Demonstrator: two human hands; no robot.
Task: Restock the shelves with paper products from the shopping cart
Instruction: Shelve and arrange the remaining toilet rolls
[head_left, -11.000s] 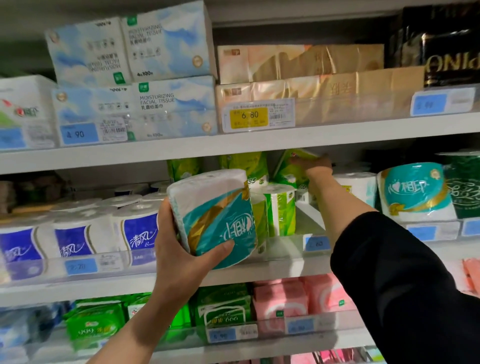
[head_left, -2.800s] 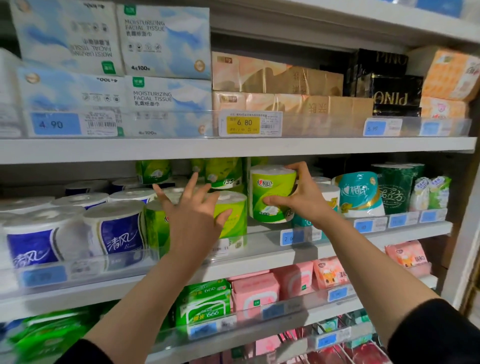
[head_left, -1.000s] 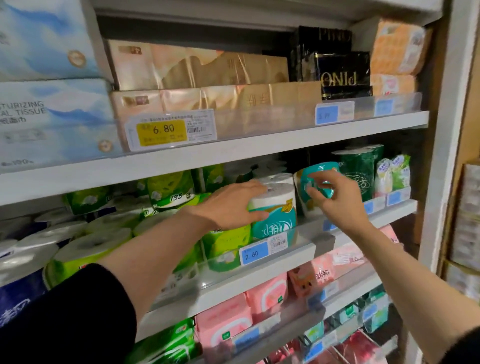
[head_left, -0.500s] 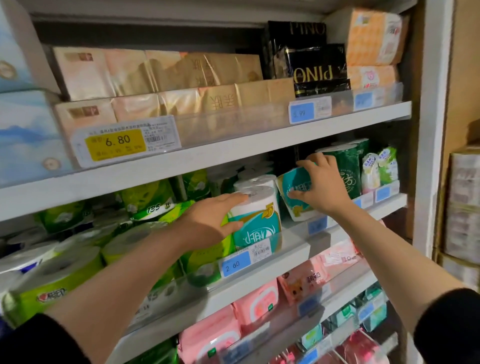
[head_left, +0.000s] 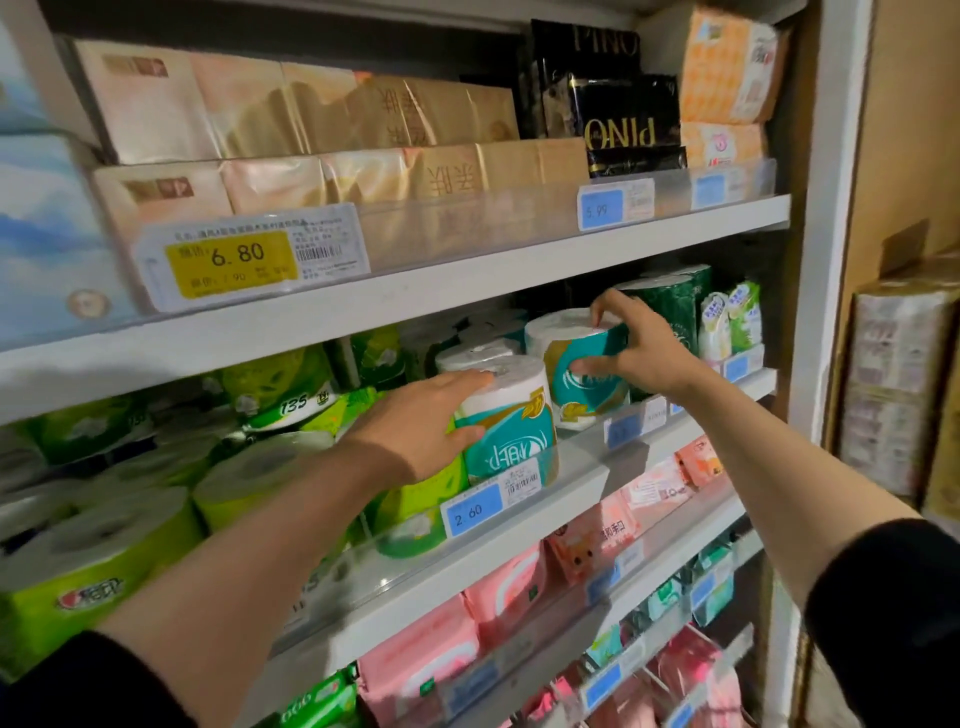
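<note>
Two teal-and-white toilet paper rolls stand on the middle shelf (head_left: 582, 475). My left hand (head_left: 421, 421) grips the nearer teal roll (head_left: 511, 431), fingers over its top and thumb on its side, just behind the 2.60 price tag. My right hand (head_left: 641, 348) holds the farther teal roll (head_left: 576, 364), fingertips on its top rim and thumb on its front. That roll stands upright beside a dark green roll (head_left: 667, 306). The shopping cart is out of view.
Green rolls (head_left: 249, 467) fill the middle shelf to the left. Beige tissue packs (head_left: 322, 176) and black PINO packs (head_left: 628, 124) sit on the shelf above. Pink packs (head_left: 514, 582) line the lower shelves. A white upright post (head_left: 826, 260) bounds the right side, with stacked bundles (head_left: 898, 384) beyond.
My right hand has stood the farther teal roll upright from its tilted position. My left hand stays on the nearer roll. The view has shifted slightly left.
</note>
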